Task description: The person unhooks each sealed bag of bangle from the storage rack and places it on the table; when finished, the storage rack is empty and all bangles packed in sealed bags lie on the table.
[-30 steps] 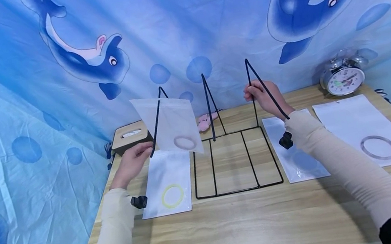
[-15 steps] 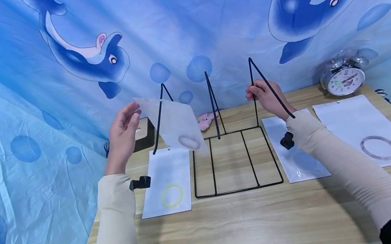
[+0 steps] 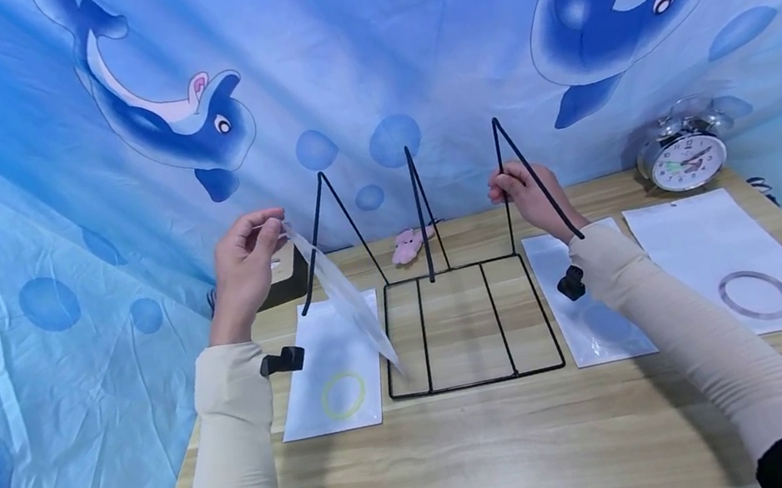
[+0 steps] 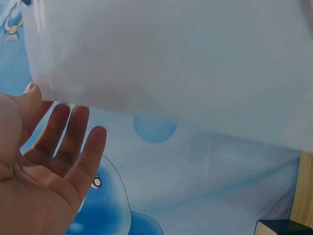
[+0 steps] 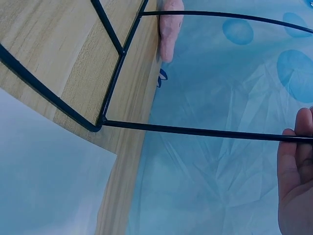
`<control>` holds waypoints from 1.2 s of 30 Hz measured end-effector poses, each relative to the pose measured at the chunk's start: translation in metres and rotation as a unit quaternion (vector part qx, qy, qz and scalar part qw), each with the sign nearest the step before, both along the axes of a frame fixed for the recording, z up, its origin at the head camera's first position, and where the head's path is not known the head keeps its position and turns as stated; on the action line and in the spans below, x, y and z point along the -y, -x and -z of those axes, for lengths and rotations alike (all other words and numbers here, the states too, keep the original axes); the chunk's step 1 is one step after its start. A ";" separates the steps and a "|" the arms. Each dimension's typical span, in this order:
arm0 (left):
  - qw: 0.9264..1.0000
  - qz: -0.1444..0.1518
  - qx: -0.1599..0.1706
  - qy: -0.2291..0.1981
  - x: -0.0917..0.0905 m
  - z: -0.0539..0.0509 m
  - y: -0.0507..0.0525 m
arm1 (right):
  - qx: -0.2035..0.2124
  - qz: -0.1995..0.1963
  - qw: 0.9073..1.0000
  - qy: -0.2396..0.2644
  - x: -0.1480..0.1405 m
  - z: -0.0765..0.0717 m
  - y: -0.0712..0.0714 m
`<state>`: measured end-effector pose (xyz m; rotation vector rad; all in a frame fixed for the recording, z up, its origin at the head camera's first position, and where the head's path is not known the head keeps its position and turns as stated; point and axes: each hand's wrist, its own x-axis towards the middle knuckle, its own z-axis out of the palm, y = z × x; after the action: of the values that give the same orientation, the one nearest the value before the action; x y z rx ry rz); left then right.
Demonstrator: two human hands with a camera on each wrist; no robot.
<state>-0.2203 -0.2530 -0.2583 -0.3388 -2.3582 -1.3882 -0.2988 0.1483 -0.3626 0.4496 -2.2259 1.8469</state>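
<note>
My left hand [image 3: 247, 274] pinches the upper edge of a translucent white plastic bag [image 3: 346, 301]. Seen almost edge-on in the head view, the bag slants down to the right beside the left prong of a black wire rack [image 3: 476, 384]. In the left wrist view the bag [image 4: 161, 54] spreads broad above my fingers, thumb at its edge. At the rack's right side, my right hand [image 3: 533, 193] holds an upright wire. The right wrist view shows those fingers [image 5: 289, 169] against the upright wire [image 5: 195, 131]. Whether the bag touches the left prong, I cannot tell.
Left of the rack lies a white sheet [image 3: 299, 393] with a yellow ring; right of it are a shiny white packet [image 3: 621, 336] and a sheet [image 3: 704, 256] with a grey ring. Behind are a tissue box [image 3: 288, 280], pink plush [image 3: 407, 247] and alarm clock [image 3: 690, 161].
My left hand has risen from the left prong's lower end to the bag's upper edge and taken hold. The bag has turned from facing the camera to nearly edge-on. My right hand stays put.
</note>
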 end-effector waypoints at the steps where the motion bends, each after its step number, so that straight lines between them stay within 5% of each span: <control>1: 1.000 0.004 0.002 -0.004 -0.001 0.000 -0.001 | 0.000 -0.001 1.000 0.002 0.000 0.000 0.000; 10: 0.997 0.056 -0.007 -0.051 0.005 0.007 -0.008 | 0.004 0.000 1.000 -0.002 0.002 0.000 -0.001; 18: 0.992 0.031 -0.055 -0.105 0.018 0.020 -0.020 | 0.005 0.002 1.000 -0.013 0.001 0.002 -0.001; 36: 0.990 0.030 -0.059 -0.126 0.034 0.029 -0.055 | 0.002 0.000 1.000 -0.022 -0.002 0.003 0.002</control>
<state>-0.1653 -0.2874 -0.2871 -0.4102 -2.0636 -1.6252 -0.3010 0.1502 -0.3658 0.4529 -2.2719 1.8040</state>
